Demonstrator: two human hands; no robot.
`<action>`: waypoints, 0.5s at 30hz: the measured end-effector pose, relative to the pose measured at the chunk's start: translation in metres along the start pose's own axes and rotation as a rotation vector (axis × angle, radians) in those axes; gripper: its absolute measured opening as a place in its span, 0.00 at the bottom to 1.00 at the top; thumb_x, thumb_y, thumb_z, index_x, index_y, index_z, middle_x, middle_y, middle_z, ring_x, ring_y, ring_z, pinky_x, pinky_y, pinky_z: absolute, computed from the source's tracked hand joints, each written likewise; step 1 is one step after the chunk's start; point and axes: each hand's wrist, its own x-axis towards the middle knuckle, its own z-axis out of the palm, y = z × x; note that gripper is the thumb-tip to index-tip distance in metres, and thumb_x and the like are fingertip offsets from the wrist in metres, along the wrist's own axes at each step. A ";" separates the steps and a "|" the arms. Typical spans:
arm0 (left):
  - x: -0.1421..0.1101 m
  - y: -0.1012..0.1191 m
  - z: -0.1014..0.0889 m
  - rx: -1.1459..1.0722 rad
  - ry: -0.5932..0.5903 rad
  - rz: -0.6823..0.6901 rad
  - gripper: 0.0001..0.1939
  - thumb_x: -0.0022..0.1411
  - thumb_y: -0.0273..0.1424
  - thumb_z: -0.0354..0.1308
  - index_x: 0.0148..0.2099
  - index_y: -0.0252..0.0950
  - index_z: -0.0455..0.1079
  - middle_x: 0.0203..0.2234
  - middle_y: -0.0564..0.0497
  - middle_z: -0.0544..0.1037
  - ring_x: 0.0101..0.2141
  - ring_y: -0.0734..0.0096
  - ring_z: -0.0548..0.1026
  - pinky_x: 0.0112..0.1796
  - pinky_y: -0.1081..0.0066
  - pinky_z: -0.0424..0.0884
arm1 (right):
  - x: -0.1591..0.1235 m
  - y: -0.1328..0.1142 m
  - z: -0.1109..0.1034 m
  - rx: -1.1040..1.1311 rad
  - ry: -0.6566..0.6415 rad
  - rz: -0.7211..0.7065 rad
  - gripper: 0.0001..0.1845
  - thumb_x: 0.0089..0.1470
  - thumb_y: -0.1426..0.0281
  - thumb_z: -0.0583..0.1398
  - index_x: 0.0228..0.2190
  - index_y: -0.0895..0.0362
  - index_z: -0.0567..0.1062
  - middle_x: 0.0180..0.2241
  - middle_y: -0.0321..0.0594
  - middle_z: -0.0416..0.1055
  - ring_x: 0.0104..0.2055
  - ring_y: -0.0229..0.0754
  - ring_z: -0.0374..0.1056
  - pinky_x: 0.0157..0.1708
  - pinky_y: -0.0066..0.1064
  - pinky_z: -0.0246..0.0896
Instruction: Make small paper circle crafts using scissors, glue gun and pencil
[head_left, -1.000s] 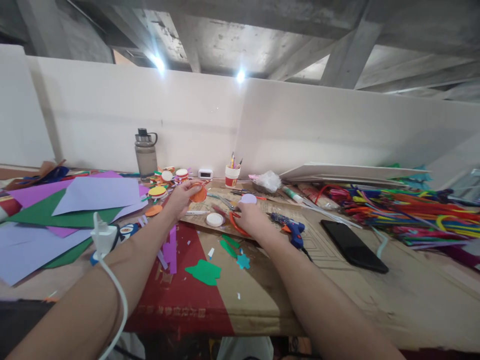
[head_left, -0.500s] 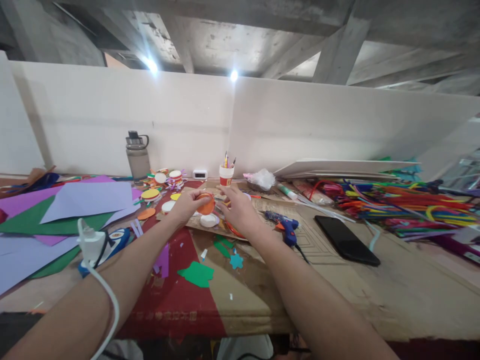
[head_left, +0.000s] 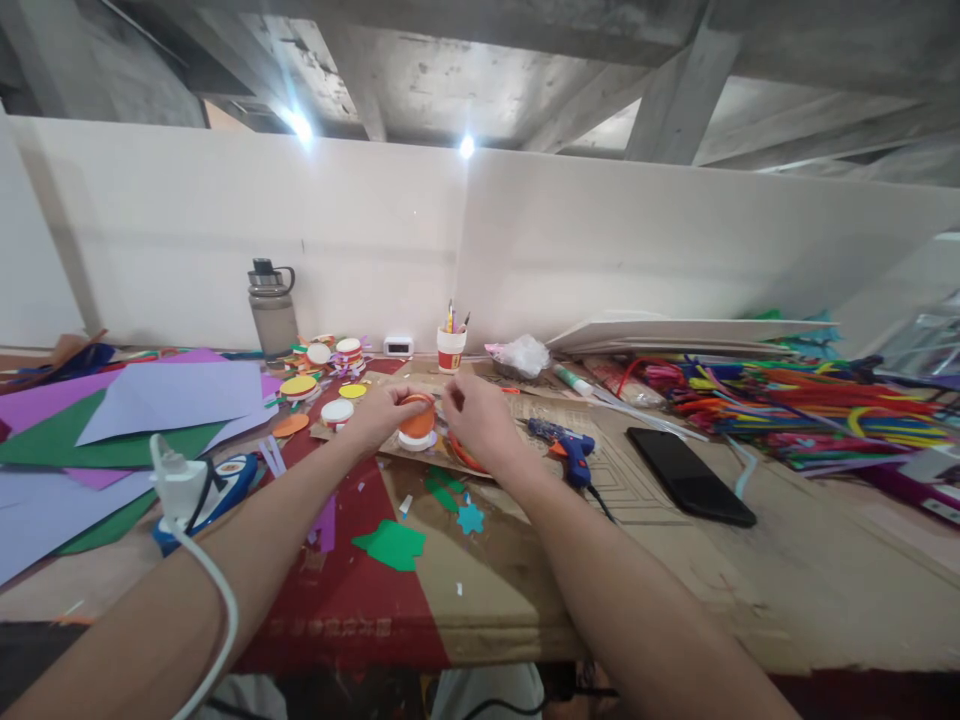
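Observation:
My left hand (head_left: pixel 382 412) is closed on an orange paper disc (head_left: pixel 417 418) and holds it just above a white round lid (head_left: pixel 417 440) on the cardboard sheet (head_left: pixel 517 560). Close beside the disc on its right is my right hand (head_left: pixel 480 420), fingers pinched together near the disc's edge; what they hold is hidden. Red-handled scissors (head_left: pixel 465 458) lie partly under my right hand. A blue glue gun (head_left: pixel 568 450) rests just to its right.
Coloured paper sheets (head_left: pixel 150 400) cover the left side, with a white charger and cable (head_left: pixel 176 480) in front. A grey bottle (head_left: pixel 273 310), paper discs (head_left: pixel 322 365) and a pencil cup (head_left: pixel 450 350) stand at the back. A black phone (head_left: pixel 690 462) and pipe cleaners (head_left: pixel 810 405) lie right.
My left hand brought the orange disc toward me and down over the white lid. My right hand left the scissors and moved left to the disc.

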 end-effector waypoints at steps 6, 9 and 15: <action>0.008 -0.009 -0.011 -0.200 0.212 -0.021 0.17 0.40 0.37 0.70 0.33 0.33 0.77 0.25 0.49 0.79 0.27 0.68 0.75 0.33 0.69 0.68 | 0.001 0.003 0.002 0.340 -0.363 -0.036 0.16 0.59 0.67 0.54 0.24 0.58 0.75 0.21 0.34 0.70 0.24 0.34 0.62 0.28 0.26 0.54; 0.013 -0.014 -0.020 -0.294 0.296 -0.055 0.17 0.38 0.35 0.70 0.32 0.32 0.76 0.24 0.49 0.78 0.28 0.67 0.75 0.32 0.69 0.69 | -0.004 0.001 0.008 0.380 -0.581 -0.132 0.21 0.60 0.61 0.55 0.22 0.58 0.76 0.20 0.34 0.70 0.23 0.34 0.61 0.28 0.26 0.55; 0.012 -0.014 -0.029 -0.353 0.392 -0.093 0.10 0.42 0.28 0.66 0.30 0.31 0.73 0.24 0.47 0.78 0.26 0.68 0.76 0.29 0.70 0.71 | -0.004 0.007 0.019 0.137 -0.422 -0.211 0.09 0.53 0.71 0.62 0.38 0.58 0.78 0.39 0.43 0.75 0.42 0.42 0.67 0.43 0.31 0.58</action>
